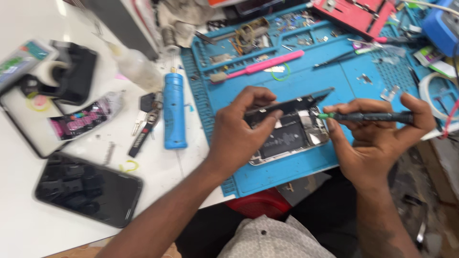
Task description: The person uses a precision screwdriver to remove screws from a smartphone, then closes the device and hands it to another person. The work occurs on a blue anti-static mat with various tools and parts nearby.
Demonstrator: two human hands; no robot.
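**Opened phone under the screwdriver**

The left hand [236, 131] is pinching the lifted screen panel [287, 102], its grip closed on the edge, propping it up so the insides are staying exposed. The right hand [377, 138] is wrapping a closed grip around a dark screwdriver [368, 116], its green tip touching the opened phone [289, 138], which is lying on the blue mat [315, 71] on the desk [28, 224]. A second phone [88, 188] is resting well apart.

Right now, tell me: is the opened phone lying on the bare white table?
No: the opened phone lies on the blue mat.
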